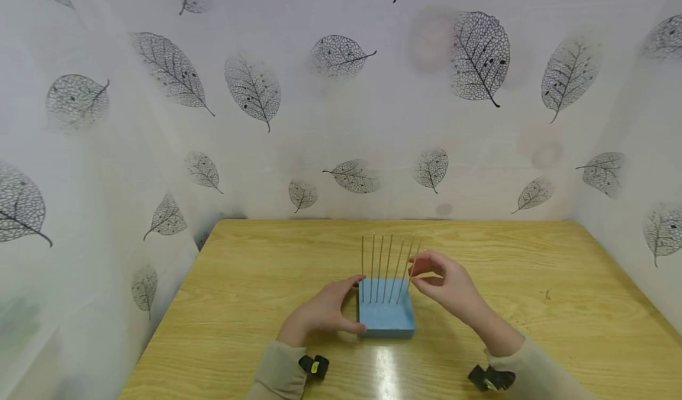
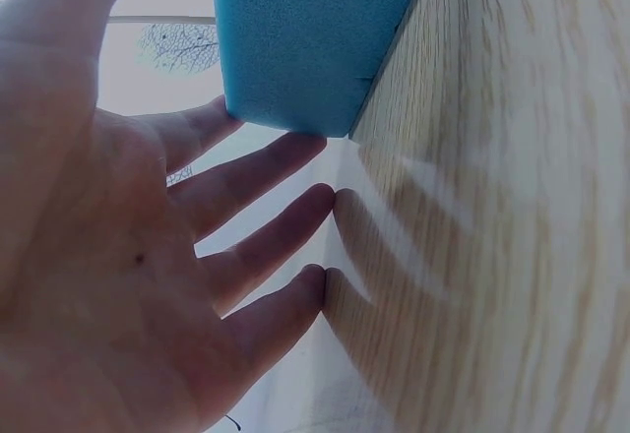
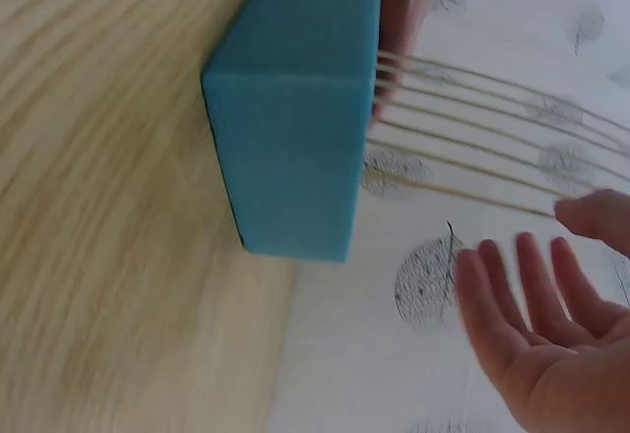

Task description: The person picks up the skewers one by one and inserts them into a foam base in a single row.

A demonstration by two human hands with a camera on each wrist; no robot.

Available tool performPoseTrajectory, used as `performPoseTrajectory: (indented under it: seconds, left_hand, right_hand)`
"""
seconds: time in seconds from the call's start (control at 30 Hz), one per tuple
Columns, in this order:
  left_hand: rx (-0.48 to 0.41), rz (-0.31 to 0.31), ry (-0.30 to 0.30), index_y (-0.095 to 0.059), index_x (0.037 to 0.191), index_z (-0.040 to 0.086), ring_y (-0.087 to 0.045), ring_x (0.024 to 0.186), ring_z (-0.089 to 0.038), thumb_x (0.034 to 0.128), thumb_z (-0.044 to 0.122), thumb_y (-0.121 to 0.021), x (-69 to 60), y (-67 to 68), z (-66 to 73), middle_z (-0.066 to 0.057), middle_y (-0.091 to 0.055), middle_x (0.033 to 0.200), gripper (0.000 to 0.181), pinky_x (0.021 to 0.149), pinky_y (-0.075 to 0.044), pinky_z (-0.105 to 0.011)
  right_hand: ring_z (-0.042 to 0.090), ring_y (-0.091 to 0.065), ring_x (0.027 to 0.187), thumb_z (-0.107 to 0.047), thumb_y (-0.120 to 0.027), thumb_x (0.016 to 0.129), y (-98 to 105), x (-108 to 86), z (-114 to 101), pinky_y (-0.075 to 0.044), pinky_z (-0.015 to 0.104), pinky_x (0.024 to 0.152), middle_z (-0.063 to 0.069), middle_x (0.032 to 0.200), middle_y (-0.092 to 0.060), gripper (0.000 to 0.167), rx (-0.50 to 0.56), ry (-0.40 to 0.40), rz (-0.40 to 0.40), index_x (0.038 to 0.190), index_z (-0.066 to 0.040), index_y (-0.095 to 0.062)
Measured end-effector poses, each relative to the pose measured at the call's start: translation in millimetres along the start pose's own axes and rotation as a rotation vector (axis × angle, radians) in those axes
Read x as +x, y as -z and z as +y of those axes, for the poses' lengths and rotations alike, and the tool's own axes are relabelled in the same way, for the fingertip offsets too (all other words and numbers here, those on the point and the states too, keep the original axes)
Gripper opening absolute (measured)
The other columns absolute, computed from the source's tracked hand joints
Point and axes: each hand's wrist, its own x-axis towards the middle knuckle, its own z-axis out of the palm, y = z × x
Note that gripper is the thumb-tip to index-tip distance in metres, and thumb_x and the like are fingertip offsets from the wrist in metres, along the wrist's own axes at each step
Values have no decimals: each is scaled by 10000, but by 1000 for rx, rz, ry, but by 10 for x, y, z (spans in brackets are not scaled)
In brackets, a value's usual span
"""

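A light blue foam block lies on the table with a row of several thin wooden sticks standing up from its top toward the back. My left hand holds the block's left side, thumb at the front corner and fingers at the back corner. In the left wrist view, fingertips touch the end of the foam, while the lower fingers spread beside it. My right hand is at the rightmost stick, beside its middle. Its fingers are parted and loosely bent in the right wrist view, with the thumb overlapping that stick; contact is unclear.
The wooden table has a glossy, light-reflecting top. A pale wall covering with dark leaf prints encloses its back and sides. Black devices are strapped at both wrists, over beige sleeves.
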Motion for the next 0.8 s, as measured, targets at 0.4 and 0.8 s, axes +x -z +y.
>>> performPoseTrajectory:
  seconds: [0.4,0.8]
  left_hand:
    - [17,4,-6,-255,1571,108,-362,1449,-277,754,399,-836,36,7,-9,-59,-363,1586,1044,1203,-319,-487]
    - [-19,9,-18,-171,1583,61,-405,1417,-325,746,407,-843,13,-26,-53,-153,-421,1537,1128,1192,-316,-530]
  right_hand:
    - [378,-592,1195,-48,-639,947,234,-132,170,-585,361,916,193,1306,-620,425,-198,-50,53,1363,-23,-552]
    - [461,-491,1269,-97,-667,932,299,-226,246,-450,648,1005,243,1385,-537,489,-479,-20,92,1396,-36,-527]
